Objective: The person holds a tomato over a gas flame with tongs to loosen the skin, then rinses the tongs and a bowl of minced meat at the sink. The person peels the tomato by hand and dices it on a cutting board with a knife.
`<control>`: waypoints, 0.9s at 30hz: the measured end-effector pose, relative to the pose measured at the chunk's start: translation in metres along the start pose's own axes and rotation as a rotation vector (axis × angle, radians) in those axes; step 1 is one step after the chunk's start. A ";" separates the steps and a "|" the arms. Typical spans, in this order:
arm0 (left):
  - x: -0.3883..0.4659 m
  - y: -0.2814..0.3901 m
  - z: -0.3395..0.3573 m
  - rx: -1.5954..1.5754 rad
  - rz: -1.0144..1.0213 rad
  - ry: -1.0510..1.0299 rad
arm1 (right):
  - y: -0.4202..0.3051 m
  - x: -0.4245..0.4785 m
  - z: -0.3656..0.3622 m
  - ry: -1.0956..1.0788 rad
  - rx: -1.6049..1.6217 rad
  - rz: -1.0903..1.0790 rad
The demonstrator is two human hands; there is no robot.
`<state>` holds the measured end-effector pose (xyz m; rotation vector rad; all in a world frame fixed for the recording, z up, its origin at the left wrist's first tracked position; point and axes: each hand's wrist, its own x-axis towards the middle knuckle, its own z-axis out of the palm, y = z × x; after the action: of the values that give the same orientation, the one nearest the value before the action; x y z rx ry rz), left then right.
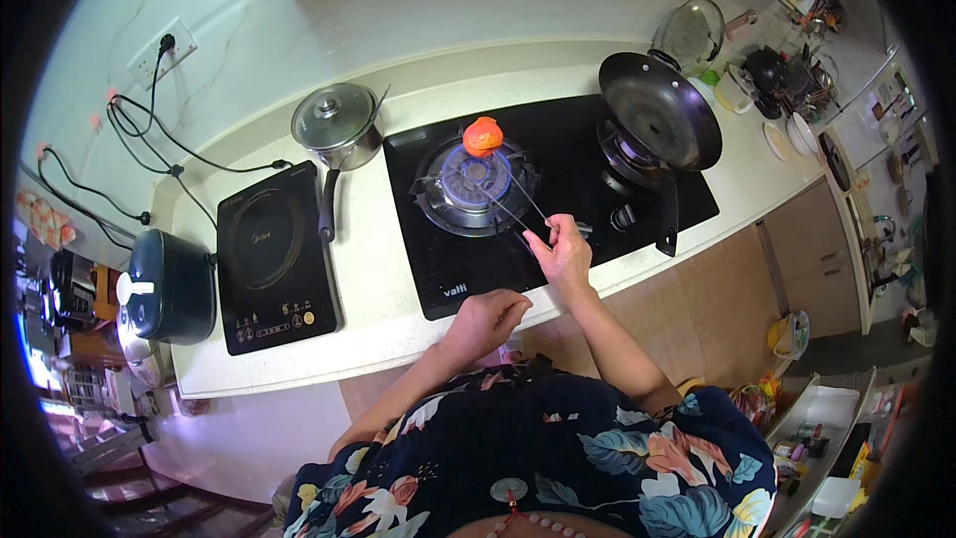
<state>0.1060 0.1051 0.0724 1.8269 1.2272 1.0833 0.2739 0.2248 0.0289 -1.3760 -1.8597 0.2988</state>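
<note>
My right hand [564, 254] grips a pair of thin metal tongs or chopsticks [526, 194]; which of the two I cannot tell. Their far ends reach a red-orange tomato [483, 137] with wrinkled skin, above the back part of the left gas burner [478, 179]. A ring of blue flame shows around that burner. Curled at the front edge of the black glass gas hob [441, 291] is my left hand [489, 321], with nothing visible in it.
A black wok [661, 116] rests on the right burner, its handle pointing to the front. Left of the hob stand a lidded steel saucepan [336, 123], a black induction cooker [276, 261] and a dark blue appliance [175, 288]. Black power cords [149, 142] run along the wall.
</note>
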 end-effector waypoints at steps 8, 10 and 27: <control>-0.001 -0.015 0.011 0.133 0.032 0.007 | -0.009 -0.005 -0.015 -0.032 0.159 0.140; 0.008 -0.031 0.021 0.241 0.043 -0.050 | -0.018 -0.005 -0.028 -0.041 0.265 0.185; 0.157 -0.064 0.134 0.703 0.297 -0.231 | -0.001 -0.006 -0.081 -0.096 0.613 0.281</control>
<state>0.2353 0.2627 0.0011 2.6470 1.3198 0.5798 0.3310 0.1985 0.0806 -1.1891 -1.4603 1.0017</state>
